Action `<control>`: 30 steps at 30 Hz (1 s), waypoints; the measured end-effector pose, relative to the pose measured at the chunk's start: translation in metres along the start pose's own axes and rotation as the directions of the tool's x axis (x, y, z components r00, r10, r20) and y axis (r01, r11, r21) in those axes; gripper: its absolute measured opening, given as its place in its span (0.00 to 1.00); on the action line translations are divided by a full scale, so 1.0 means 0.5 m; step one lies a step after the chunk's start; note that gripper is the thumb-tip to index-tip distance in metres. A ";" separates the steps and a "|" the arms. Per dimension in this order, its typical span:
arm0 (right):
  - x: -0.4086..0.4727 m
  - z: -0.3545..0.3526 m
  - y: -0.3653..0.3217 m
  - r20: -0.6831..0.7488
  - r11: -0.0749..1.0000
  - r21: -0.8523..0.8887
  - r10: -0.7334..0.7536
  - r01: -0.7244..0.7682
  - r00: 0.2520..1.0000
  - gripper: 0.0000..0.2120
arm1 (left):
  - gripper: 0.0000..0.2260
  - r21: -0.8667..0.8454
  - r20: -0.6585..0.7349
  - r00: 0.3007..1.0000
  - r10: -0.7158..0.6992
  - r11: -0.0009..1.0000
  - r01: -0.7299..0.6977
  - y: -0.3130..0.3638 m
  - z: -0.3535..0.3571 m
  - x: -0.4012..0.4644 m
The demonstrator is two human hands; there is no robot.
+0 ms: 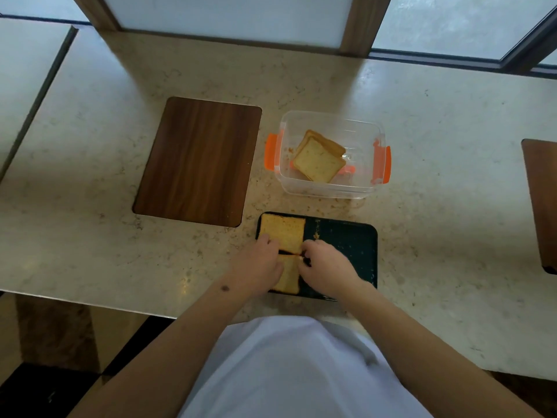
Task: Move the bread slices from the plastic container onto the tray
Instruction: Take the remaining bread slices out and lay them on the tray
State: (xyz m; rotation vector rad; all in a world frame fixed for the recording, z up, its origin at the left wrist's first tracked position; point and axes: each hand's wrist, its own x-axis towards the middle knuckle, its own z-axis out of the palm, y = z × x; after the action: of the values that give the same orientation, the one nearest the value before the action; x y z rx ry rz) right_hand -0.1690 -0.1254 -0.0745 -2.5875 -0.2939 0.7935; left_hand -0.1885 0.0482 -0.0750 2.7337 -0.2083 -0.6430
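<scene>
A dark tray (346,239) lies near the table's front edge. One bread slice (283,232) rests flat in its far left corner. A second slice (290,277) lies just in front of it, partly under my hands. My left hand (259,263) grips that near slice at its left edge, and my right hand (324,263) pinches its right edge. Behind the tray stands a clear plastic container (330,188) with orange clips, holding a small stack of bread slices (319,159).
A wooden board (197,161) lies to the left of the container. Another wooden board (541,203) shows at the right edge. Crumbs dot the tray's right half and the marble table (437,146). The table's front edge runs close to my body.
</scene>
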 end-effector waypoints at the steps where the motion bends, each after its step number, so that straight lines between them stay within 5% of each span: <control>1: 0.007 -0.030 -0.001 -0.016 0.997 0.077 0.001 0.000 1.000 0.15 | 0.16 -0.099 -0.034 0.999 0.020 0.995 -0.024 0.011 -0.024 0.008; 4: 0.029 -0.147 -0.007 -0.153 0.941 0.323 -0.050 0.098 0.987 0.12 | 0.16 -0.470 -0.150 0.988 0.037 0.876 -0.104 0.060 -0.117 0.043; 6: 0.052 -0.229 -0.010 -0.327 0.916 0.359 -0.055 0.178 0.943 0.11 | 0.16 -0.718 -0.161 0.985 -0.055 0.691 -0.079 0.099 -0.173 0.083; 8: 0.094 -0.294 -0.011 -0.420 0.928 0.337 -0.004 0.160 0.907 0.13 | 0.16 -0.971 0.048 0.977 -0.210 0.221 0.095 0.135 -0.224 0.141; 10: 0.155 -0.336 -0.010 -0.380 0.963 0.268 0.081 0.026 0.922 0.16 | 0.14 -0.942 0.286 0.935 -0.211 -0.240 0.234 0.170 -0.265 0.198; 13: 0.241 -0.355 -0.005 -0.217 0.968 0.133 0.238 -0.213 0.947 0.18 | 0.10 -0.859 0.432 0.858 -0.280 -0.419 0.295 0.202 -0.304 0.264; 15: 0.275 -0.345 0.006 -0.155 0.956 0.082 0.291 -0.281 0.944 0.11 | 0.02 -0.839 0.488 0.792 -0.368 -0.448 0.309 0.212 -0.314 0.300; 17: 0.294 -0.328 0.021 -0.128 0.949 0.078 0.313 -0.305 0.941 0.07 | 0.05 -0.847 0.522 0.729 -0.444 -0.369 0.382 0.218 -0.317 0.325; 20: 0.305 -0.305 0.041 -0.100 0.943 0.139 0.316 -0.301 0.943 0.17 | 0.11 -0.850 0.512 0.690 -0.511 -0.184 0.494 0.215 -0.295 0.368; 26: 0.323 -0.284 0.061 -0.099 0.916 0.310 0.296 -0.253 0.950 0.10 | 0.15 -0.828 0.472 0.688 -0.551 -0.011 0.560 0.204 -0.262 0.397; 30: 0.324 -0.273 0.065 -0.034 0.838 0.459 0.348 -0.295 0.937 0.16 | 0.13 -0.829 0.434 0.690 -0.580 0.042 0.557 0.213 -0.255 0.386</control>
State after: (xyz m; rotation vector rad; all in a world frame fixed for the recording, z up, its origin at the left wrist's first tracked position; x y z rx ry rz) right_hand 0.0439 -0.1479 -0.0650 -2.2468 0.3407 0.7127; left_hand 0.0339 -0.0575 -0.0094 1.4765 1.0649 -0.6053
